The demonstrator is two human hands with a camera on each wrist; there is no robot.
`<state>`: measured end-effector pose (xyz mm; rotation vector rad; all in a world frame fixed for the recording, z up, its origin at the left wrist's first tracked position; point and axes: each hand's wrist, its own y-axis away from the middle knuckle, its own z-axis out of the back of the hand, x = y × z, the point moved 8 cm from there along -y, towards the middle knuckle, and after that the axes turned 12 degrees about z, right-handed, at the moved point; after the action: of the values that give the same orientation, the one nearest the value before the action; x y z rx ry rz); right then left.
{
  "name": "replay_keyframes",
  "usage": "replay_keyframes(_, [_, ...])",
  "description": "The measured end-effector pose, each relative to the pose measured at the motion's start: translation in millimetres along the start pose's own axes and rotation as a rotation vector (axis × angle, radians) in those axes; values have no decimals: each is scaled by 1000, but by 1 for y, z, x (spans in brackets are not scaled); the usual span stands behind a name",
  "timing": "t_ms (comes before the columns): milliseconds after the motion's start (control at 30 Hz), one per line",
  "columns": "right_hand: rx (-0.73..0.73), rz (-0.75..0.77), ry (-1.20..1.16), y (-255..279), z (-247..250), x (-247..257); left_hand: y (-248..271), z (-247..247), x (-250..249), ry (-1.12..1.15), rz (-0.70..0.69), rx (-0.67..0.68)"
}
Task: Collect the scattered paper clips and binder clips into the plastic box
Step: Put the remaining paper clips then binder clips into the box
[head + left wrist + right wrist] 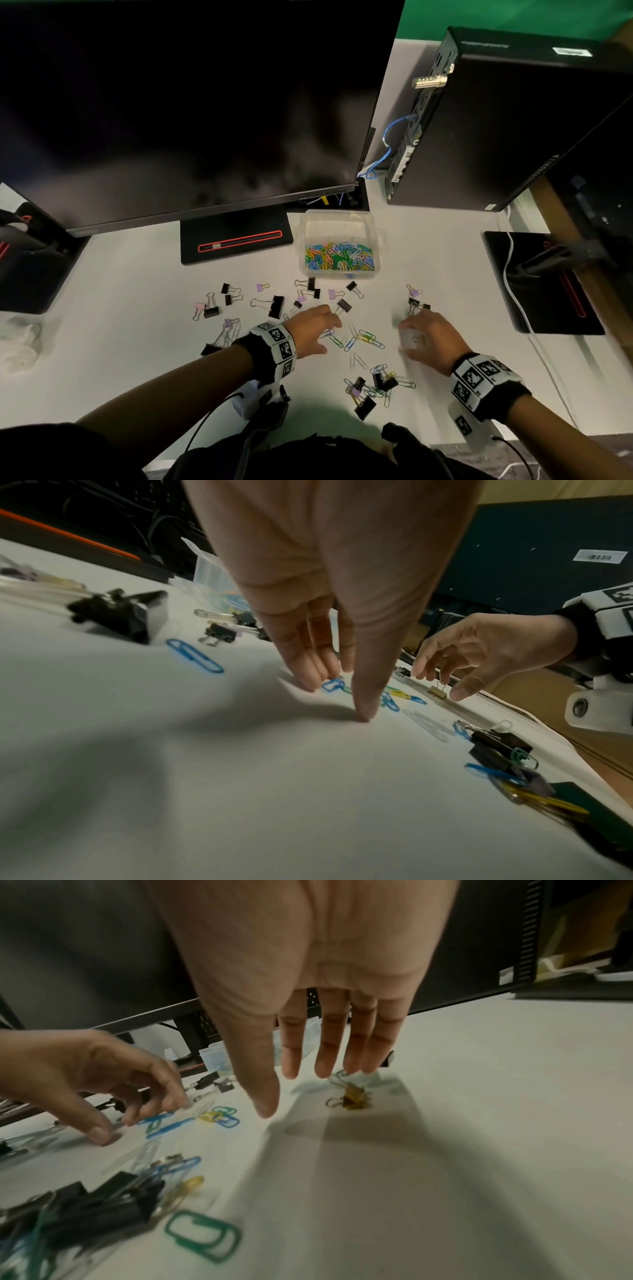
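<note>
Both hands' grips open: left hand [313,329] fingertips touch paper clips [359,339].

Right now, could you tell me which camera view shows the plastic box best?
The head view: the whole plastic box shows, with coloured paper clips inside. In the left wrist view and the right wrist view, a hand hides most of it.

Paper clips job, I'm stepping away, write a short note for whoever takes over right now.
Left hand: empty, fingertips down on the loose paper clips mid-desk.
Right hand: open, empty, over a small gold binder clip.
Plastic box: by the monitor stand, lid off, holding many coloured paper clips only.
Left: binder clips scattered in front of the box, plus a mixed pile near the desk's front edge.
</note>
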<state>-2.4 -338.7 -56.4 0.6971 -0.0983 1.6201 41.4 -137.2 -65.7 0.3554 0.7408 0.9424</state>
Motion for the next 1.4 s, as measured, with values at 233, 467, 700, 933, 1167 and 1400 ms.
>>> replay_keyframes(233, [17, -50, -34, -3, -6, 0, -10, -4, -18, 38, 26, 24])
replay_keyframes(467, [39, 31, 71, -17, -8, 23, -18, -9, -23, 29, 19, 26])
replay_keyframes(700, [72, 64, -88, -27, -30, 49, -18, -11, -19, 67, 47, -24])
replay_keyframes(933, [101, 116, -99, -26, -45, 63, -16, -9, -19, 34, 32, -19])
replay_keyframes(1167, [139, 107, -71, -29, -49, 67, -15, -15, -24, 25, 33, -49])
replay_keyframes(1400, [133, 131, -80, -26, -48, 67, -19, -14, -26, -76, 15, -9])
